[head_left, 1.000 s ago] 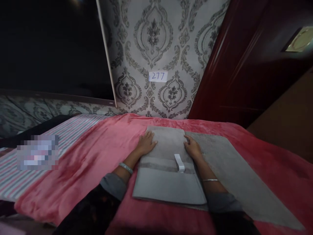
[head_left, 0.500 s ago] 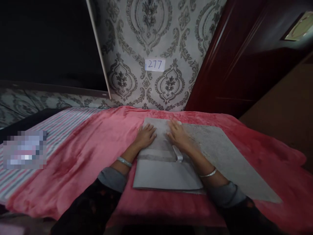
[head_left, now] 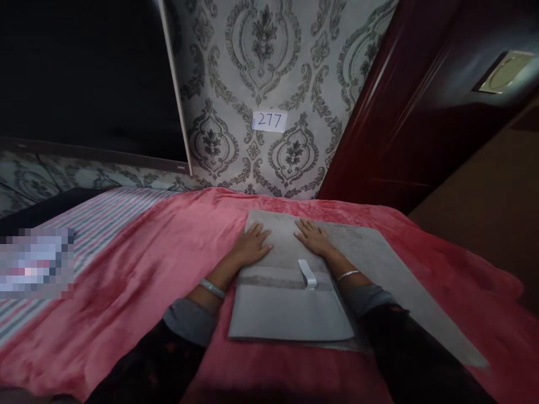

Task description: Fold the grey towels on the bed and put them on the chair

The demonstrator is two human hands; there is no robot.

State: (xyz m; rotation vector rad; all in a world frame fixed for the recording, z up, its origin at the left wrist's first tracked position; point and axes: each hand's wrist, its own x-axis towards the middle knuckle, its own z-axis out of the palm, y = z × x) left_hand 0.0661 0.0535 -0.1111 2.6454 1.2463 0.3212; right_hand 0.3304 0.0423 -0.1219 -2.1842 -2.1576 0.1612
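A folded grey felt pouch [head_left: 290, 311] lies on the pink blanket, with a white strap loop [head_left: 307, 274] across its fold. Beneath it, a larger grey felt mat [head_left: 400, 275] spreads out towards the lower right. My left hand [head_left: 252, 245] rests flat on the upper left part of the pouch. My right hand [head_left: 314, 238] lies flat on its upper right part, a short way from the strap. Neither hand grips anything. Bangles circle both wrists, and dark sleeves cover my forearms.
The pink fleece blanket [head_left: 126, 275] covers a bed, with a striped sheet [head_left: 96, 224] at the left and a pixelated patch [head_left: 36, 264] over it. Patterned wallpaper with a "277" label [head_left: 269, 120] stands behind, between a dark screen [head_left: 84, 73] and a dark red door [head_left: 370, 112].
My right hand has moved from the pouch's right edge in towards its upper middle, and its fingers now lie flatter. My left hand has barely moved.
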